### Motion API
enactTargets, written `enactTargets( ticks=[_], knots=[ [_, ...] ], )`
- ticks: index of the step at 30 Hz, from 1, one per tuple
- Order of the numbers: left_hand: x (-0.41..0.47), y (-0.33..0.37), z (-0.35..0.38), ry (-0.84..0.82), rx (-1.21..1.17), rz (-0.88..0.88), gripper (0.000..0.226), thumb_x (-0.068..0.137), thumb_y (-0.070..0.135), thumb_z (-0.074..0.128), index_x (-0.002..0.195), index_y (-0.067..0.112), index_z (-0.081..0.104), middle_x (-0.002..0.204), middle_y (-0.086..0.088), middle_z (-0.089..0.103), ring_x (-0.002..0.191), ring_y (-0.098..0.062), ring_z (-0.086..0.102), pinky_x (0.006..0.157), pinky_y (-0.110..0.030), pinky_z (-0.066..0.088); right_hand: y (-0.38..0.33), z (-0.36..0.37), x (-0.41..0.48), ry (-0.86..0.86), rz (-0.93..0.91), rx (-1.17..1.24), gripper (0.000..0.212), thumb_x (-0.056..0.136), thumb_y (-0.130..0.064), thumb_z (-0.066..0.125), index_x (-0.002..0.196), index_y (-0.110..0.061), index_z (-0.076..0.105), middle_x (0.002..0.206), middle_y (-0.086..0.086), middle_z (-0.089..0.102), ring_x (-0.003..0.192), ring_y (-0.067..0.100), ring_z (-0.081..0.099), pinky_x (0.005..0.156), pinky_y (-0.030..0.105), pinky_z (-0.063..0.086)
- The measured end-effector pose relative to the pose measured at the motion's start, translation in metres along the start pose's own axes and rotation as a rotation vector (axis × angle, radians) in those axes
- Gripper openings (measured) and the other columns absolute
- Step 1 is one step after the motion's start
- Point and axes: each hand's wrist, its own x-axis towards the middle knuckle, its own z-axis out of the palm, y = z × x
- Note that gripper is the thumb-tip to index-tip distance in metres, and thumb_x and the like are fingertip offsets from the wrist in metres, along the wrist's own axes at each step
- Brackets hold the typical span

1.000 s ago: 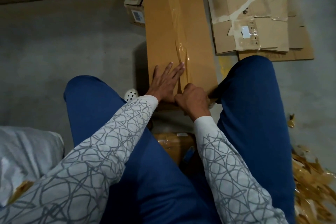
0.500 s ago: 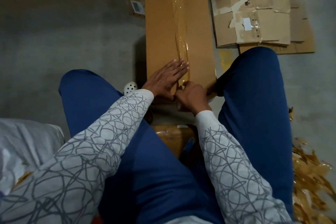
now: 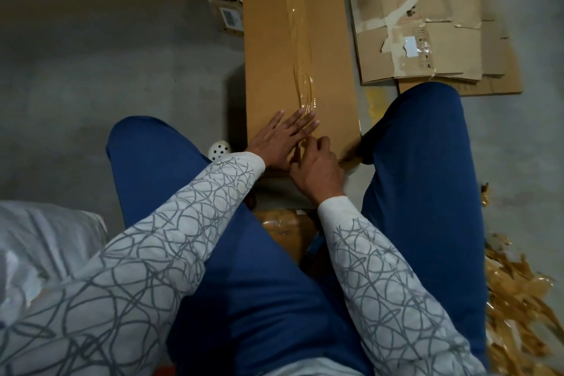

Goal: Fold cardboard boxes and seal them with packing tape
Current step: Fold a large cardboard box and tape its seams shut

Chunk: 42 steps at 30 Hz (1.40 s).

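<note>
A long brown cardboard box [image 3: 268,49] lies on the floor between my knees, its top seam covered by a strip of clear packing tape [image 3: 300,49]. My left hand [image 3: 279,139] lies flat on the box's near end, fingers straight and spread over the tape. Right beside it, my right hand [image 3: 317,166] has its fingers curled and pinches the tape's near end at the box edge. What the right fingers hold beyond the tape is hidden.
Flattened, torn cardboard boxes [image 3: 427,24] are stacked at the far right. A smaller box [image 3: 227,9] stands behind the long one on the left. Crumpled brown tape scraps [image 3: 518,299] litter the floor at right. A taped box [image 3: 287,227] sits under my legs.
My left hand slid slightly forward and to the right along the tape. My right hand shifted a little toward the seam, still at the box's near edge.
</note>
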Motion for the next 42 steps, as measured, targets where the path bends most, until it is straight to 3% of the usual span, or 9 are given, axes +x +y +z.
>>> enactTargets(
  ticks=[7,13,18,22,25,28,32,36,42],
  knots=[
    [-0.023,-0.001,0.005,0.131,-0.149,0.117,0.093,0.075,0.013,0.079,0.155,0.005,0.034,0.161,-0.016,0.034,0.152,-0.031,0.028,0.127,-0.044,0.018,0.009,0.008,-0.017,0.066,-0.048,0.068,0.069,0.088,-0.031,0.069,0.144,-0.012,0.034,0.135,0.017,0.04,0.107,0.04,0.06,0.081,0.044,0.053],
    [-0.018,0.002,0.007,0.033,-0.163,0.066,0.085,0.081,0.021,0.068,0.157,0.013,0.032,0.165,-0.006,0.028,0.154,-0.022,0.024,0.125,-0.041,0.023,0.012,-0.002,-0.006,-0.031,0.026,-0.047,0.07,0.092,-0.044,0.06,0.148,-0.015,0.029,0.123,0.019,0.058,0.112,0.039,0.061,0.08,0.041,0.043],
    [-0.019,0.003,-0.003,-0.017,-0.039,0.06,0.05,0.094,0.034,0.058,0.138,0.01,0.058,0.168,0.0,0.019,0.156,-0.016,0.011,0.128,-0.041,0.008,0.001,-0.016,0.019,-0.097,0.026,-0.193,0.066,0.091,-0.058,0.056,0.136,-0.012,0.045,0.124,0.016,0.064,0.114,0.035,0.062,0.081,0.037,0.044],
    [-0.02,0.009,-0.001,-0.096,0.001,0.027,0.079,0.095,0.04,0.056,0.162,0.023,0.015,0.17,0.002,0.008,0.157,-0.014,0.002,0.128,-0.042,0.004,0.002,-0.03,0.032,-0.256,0.043,-0.274,0.059,0.092,-0.059,0.052,0.126,-0.013,0.063,0.129,0.012,0.066,0.117,0.032,0.062,0.082,0.036,0.043],
    [-0.022,0.011,-0.004,-0.111,0.035,0.002,0.082,0.099,0.05,0.049,0.163,0.023,0.004,0.17,0.003,0.004,0.157,-0.013,0.0,0.127,-0.042,0.002,0.007,-0.022,0.014,-0.282,0.028,-0.361,0.059,0.094,-0.061,0.05,0.126,-0.012,0.062,0.125,0.009,0.066,0.116,0.03,0.062,0.079,0.035,0.038],
    [-0.023,0.018,-0.009,-0.087,0.071,0.003,0.078,0.102,0.048,0.044,0.163,0.018,0.005,0.17,-0.002,0.005,0.157,-0.018,0.003,0.127,-0.043,0.005,0.018,0.01,-0.008,-0.315,0.069,-0.315,0.077,0.097,-0.048,0.054,0.157,-0.012,0.022,0.137,0.015,0.057,0.12,0.034,0.06,0.085,0.038,0.042],
    [-0.026,0.024,-0.015,0.068,0.111,0.137,0.066,0.097,0.03,0.052,0.154,0.003,0.035,0.16,-0.02,0.035,0.15,-0.034,0.032,0.125,-0.047,0.022,0.028,0.026,-0.012,-0.416,0.152,-0.056,0.116,0.087,-0.04,0.068,0.157,-0.027,-0.023,0.164,0.019,0.021,0.137,0.039,0.047,0.109,0.048,0.04],
    [-0.027,0.019,-0.009,0.134,0.139,0.233,0.061,0.093,0.024,0.063,0.148,0.002,0.047,0.154,-0.018,0.045,0.145,-0.034,0.041,0.119,-0.049,0.033,0.031,0.027,-0.009,-0.339,0.126,0.118,0.119,0.078,-0.038,0.076,0.157,-0.032,-0.014,0.163,0.016,0.026,0.134,0.038,0.051,0.107,0.048,0.044],
    [-0.016,0.025,-0.007,0.003,0.27,0.1,0.078,0.096,0.037,0.058,0.158,0.005,0.024,0.167,-0.014,0.021,0.155,-0.028,0.02,0.118,-0.048,0.029,0.034,0.025,-0.007,-0.121,0.147,0.27,0.085,0.081,-0.022,0.072,0.148,-0.017,0.021,0.135,0.018,0.055,0.119,0.042,0.058,0.095,0.047,0.05]
  ],
)
